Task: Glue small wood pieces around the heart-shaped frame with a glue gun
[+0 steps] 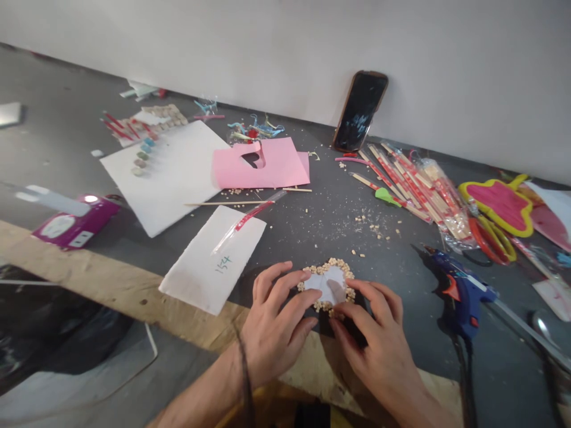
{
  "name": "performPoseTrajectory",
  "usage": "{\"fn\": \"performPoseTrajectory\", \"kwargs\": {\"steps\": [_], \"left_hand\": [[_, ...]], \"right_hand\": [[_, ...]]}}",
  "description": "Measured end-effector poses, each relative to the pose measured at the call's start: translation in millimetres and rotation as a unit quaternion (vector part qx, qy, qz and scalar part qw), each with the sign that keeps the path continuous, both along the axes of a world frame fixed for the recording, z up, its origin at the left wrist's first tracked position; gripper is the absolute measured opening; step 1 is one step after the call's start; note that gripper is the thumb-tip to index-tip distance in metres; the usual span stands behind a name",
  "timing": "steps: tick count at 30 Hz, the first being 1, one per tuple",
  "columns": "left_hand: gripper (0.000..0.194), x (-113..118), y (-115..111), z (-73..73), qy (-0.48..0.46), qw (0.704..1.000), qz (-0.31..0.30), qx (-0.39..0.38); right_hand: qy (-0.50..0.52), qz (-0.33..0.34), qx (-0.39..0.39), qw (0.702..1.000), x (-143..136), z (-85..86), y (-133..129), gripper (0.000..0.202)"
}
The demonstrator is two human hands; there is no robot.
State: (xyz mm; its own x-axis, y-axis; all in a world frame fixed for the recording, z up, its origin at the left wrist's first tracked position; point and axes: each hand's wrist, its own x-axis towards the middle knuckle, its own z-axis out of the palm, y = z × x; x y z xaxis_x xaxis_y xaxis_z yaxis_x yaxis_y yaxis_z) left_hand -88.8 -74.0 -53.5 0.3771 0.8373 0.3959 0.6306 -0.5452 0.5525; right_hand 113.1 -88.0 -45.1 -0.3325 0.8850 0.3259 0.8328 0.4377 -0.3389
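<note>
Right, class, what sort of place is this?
Probably a craft table: a blue glue gun lies at the right, pink paper has a hole cut in it, and the left hand and right hand touch a white heart edged with small pale pieces.

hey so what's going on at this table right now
A person's left hand and right hand are both touching a small white heart edged with little tan pieces. A blue glue gun lies to the right, and a phone leans against the wall.
</note>
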Motion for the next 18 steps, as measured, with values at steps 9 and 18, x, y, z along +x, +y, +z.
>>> {"fn": "performPoseTrajectory", "kwargs": {"steps": [9, 18], "left_hand": [[0.029, 0.5, 0.7, 1.0, 0.004, 1.0, 0.006, 0.009], [0.031, -0.9, -0.3, -0.1, 0.012, 1.0, 0.006, 0.001]], "right_hand": [[0.002, 0.002, -0.003, 1.0, 0.4, -1.4, 0.2, 0.009], [0.006, -0.004, -0.007, 1.0, 0.9, -4.1, 0.4, 0.01]]}}
